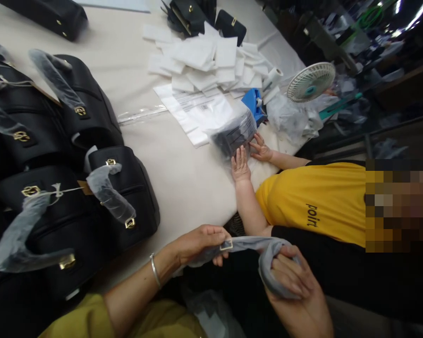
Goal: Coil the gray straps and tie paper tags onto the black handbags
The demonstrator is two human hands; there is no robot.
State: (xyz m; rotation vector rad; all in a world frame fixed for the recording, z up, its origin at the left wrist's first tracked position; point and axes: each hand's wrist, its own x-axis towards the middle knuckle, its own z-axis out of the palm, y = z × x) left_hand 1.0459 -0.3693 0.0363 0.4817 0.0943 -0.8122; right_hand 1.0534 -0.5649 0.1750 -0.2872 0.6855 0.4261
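Observation:
A bag strap in thin translucent wrapping, with a small gold buckle, stretches between my two hands. My left hand pinches it beside the buckle, thumb on top. Around the fingers of my right hand the strap's other end loops, and those fingers are curled in on it. Under my hands, near my lap, a crumpled clear plastic bag shows in part. To the left stand several black handbags, the nearest a small one with a wrapped handle and gold fittings.
Across the table, a co-worker in a yellow shirt presses both hands on a plastic-wrapped dark item. Behind it lie a pile of white packets and a blue tape dispenser. A fan stands at the far edge.

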